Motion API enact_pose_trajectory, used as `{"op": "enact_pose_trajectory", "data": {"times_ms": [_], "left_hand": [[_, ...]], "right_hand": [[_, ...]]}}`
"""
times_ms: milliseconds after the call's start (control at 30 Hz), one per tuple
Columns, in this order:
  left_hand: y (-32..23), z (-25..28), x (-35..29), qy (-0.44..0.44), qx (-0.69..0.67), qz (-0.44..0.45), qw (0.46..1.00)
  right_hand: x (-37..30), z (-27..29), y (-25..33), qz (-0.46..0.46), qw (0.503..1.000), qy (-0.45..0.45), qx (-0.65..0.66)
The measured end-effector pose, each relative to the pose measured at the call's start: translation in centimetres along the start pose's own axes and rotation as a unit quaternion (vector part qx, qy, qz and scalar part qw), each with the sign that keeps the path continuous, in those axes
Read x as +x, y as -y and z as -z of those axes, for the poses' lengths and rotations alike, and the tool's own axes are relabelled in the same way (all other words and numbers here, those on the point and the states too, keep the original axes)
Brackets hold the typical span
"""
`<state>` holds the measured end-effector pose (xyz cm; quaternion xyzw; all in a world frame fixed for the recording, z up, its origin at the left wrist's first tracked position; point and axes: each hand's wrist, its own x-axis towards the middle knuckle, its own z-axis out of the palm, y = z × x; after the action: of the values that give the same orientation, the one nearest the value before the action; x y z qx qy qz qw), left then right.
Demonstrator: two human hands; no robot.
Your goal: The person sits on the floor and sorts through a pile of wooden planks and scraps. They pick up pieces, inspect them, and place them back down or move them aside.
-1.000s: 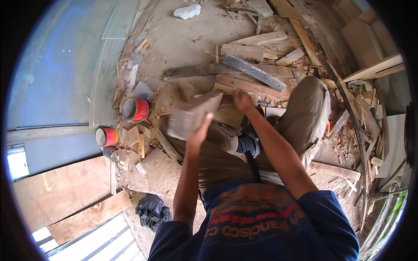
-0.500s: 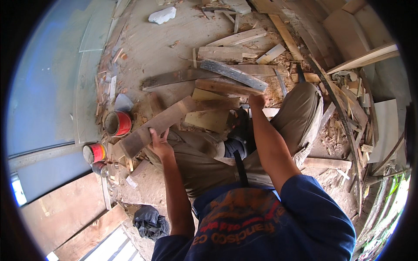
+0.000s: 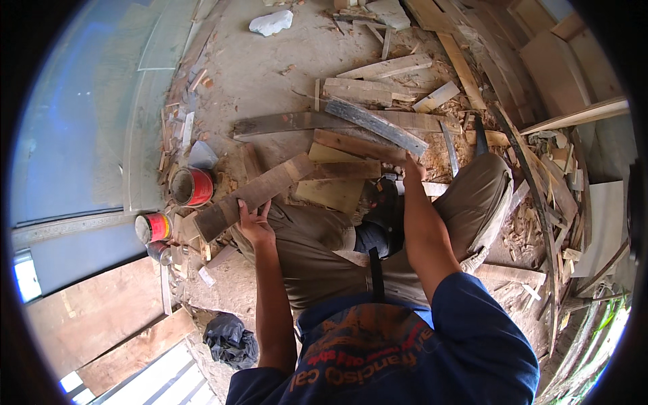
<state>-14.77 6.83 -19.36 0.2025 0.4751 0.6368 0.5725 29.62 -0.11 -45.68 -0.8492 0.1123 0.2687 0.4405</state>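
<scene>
My left hand (image 3: pixel 256 226) is closed on a flat brown wooden board (image 3: pixel 263 189), with fingers along its near edge. The board is tilted up toward the far right, over my left leg. My right hand (image 3: pixel 414 169) is curled at the right end of a brown wooden plank (image 3: pixel 358 144); its fingertips are mostly hidden. A grey weathered board (image 3: pixel 378 125) lies across just beyond that plank. Below these, a pale yellowish board (image 3: pixel 331 194) and a short dark brown piece (image 3: pixel 344 169) lie by my dark shoe (image 3: pixel 378 202).
Two red cans, one open (image 3: pixel 192 187) and one lying near it (image 3: pixel 153 227), stand left beside a blue-grey panel (image 3: pixel 74 121). A saw-like blade (image 3: pixel 449 148) lies right of my right hand. Scrap wood (image 3: pixel 391 66) spreads ahead. A black plastic bag (image 3: pixel 231 341) lies near left.
The whole view has shifted slightly rightward and down. My right hand has turned a little and its fingers are less visible. My left hand keeps its hold on the board.
</scene>
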Motion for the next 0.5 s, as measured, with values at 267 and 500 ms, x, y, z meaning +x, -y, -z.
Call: {"op": "enact_pose_trajectory", "data": {"times_ms": [267, 500], "left_hand": [[-0.5, 0.3, -0.4, -0.012, 0.008, -0.010, 1.000], [0.2, 1.1, -0.1, -0.014, 0.015, -0.011, 1.000]], "right_hand": [[-1.1, -3.7, 1.1, -0.065, 0.962, -0.032, 0.263], [-2.6, -2.0, 3.7, -0.011, 0.982, 0.129, 0.134]]}}
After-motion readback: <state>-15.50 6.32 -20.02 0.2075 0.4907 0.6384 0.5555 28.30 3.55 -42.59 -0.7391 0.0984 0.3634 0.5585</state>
